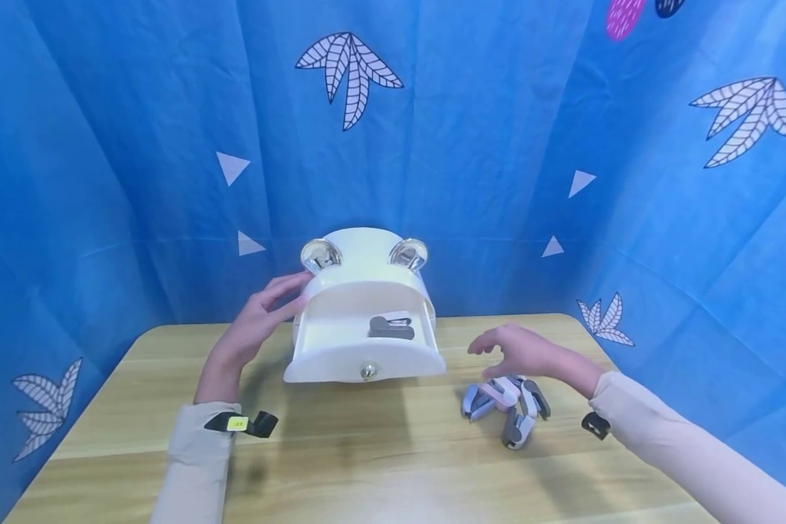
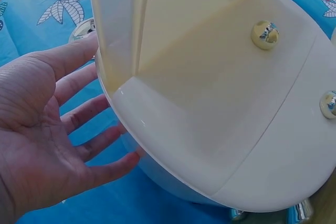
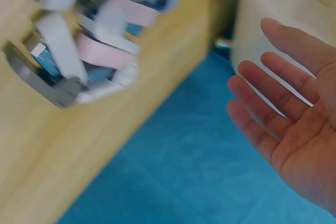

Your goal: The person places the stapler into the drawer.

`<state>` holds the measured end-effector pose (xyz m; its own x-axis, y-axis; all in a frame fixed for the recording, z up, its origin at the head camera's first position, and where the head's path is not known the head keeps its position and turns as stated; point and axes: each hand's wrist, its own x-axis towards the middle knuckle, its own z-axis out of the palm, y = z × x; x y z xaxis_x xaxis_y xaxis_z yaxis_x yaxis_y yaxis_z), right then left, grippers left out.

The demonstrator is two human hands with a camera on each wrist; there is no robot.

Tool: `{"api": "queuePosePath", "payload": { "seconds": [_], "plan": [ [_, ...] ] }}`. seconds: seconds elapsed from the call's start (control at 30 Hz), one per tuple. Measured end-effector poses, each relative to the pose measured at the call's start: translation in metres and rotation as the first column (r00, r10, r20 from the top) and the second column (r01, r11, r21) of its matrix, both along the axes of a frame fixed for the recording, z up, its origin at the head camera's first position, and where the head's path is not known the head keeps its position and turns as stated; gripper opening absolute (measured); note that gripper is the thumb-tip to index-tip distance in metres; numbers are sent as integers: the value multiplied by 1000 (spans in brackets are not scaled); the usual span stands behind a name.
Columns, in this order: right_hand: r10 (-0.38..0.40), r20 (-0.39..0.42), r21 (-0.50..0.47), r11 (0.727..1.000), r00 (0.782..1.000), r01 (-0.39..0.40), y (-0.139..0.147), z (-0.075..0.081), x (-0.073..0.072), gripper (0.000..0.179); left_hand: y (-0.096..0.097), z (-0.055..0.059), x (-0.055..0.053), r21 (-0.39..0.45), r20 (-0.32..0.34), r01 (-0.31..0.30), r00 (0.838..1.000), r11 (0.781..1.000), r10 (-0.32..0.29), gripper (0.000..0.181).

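A white rounded box (image 1: 365, 255) has its upper drawer (image 1: 330, 364) pulled out. Inside the drawer lies what looks like a grey mini stapler (image 1: 391, 331), with a lighter part beside it. My left hand (image 1: 262, 320) rests against the box's left side, its fingers spread and nearly straight in the left wrist view. My right hand (image 1: 517, 351) hovers to the right of the box with relaxed fingers, holding nothing. Just below it is a small pile of mini staplers (image 3: 58, 45) in grey, white, pink and pale blue, overlapping one another on the table.
The wooden table (image 1: 340, 466) has a blue patterned curtain (image 1: 432, 167) behind it and at both sides. Two shiny round pieces (image 1: 409, 254) stick up from the box top. A round metallic knob (image 1: 368, 372) sits on the drawer front.
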<state>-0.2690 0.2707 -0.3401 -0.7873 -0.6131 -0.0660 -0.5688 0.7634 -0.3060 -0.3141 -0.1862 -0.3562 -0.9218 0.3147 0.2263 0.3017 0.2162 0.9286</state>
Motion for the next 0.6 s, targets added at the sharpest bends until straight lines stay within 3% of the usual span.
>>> {"api": "queuePosePath", "payload": {
  "seconds": [0.33,0.6],
  "plan": [
    [-29,134,9,1000,991,28,-1,-34,7,47,-1,2,-2,-10,10,0,1000,1000,0,54],
    [12,114,33,999,993,-16,-3,-50,11,51,-3,1,-4,-9,16,0,1000,1000,1,54]
  ]
}}
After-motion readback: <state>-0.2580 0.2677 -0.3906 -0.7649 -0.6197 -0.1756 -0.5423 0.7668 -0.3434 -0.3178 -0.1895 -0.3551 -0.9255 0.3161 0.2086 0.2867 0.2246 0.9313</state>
